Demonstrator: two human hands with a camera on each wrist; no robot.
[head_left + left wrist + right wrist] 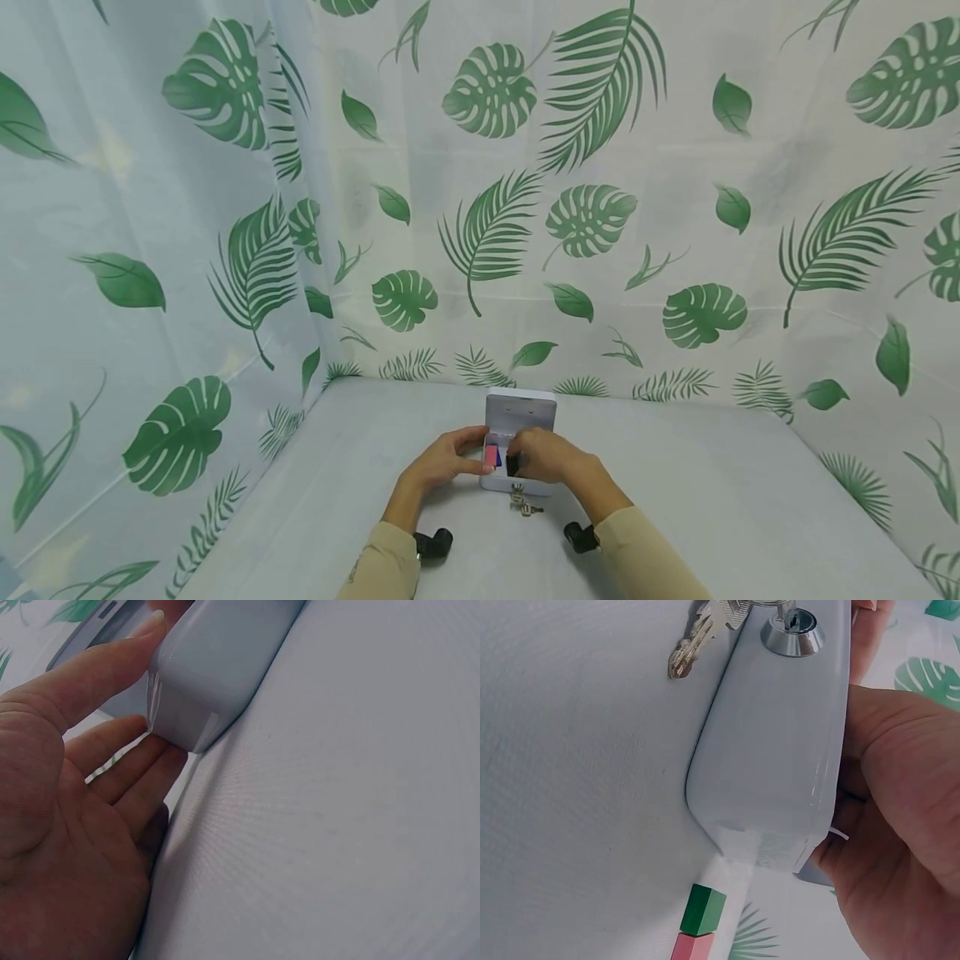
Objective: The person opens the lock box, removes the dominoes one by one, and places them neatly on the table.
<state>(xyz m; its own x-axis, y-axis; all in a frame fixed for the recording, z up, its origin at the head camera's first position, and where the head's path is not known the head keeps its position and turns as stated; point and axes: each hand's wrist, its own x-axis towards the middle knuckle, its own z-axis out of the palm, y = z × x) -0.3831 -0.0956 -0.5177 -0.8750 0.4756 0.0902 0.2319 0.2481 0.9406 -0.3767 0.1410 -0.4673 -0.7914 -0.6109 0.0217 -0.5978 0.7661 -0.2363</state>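
A small pale grey cash box (517,485) stands on the table with its lid (521,414) raised. My left hand (441,458) steadies the box at its left end, thumb at the front rim and fingers against the side. Inside, on the left, lie a pink block (491,456) and a blue piece partly behind it. My right hand (551,457) reaches over the right part with its fingers down inside the box, beside a black item (512,465). Those fingertips are hidden, and I cannot tell whether they grip anything.
Keys (525,502) hang from the front lock (793,634) down to the white table (337,433). In the right wrist view, a green block (703,909) and a pink block (691,947) show beyond the box's end. Leaf-patterned curtains (480,150) enclose the table's back and sides.
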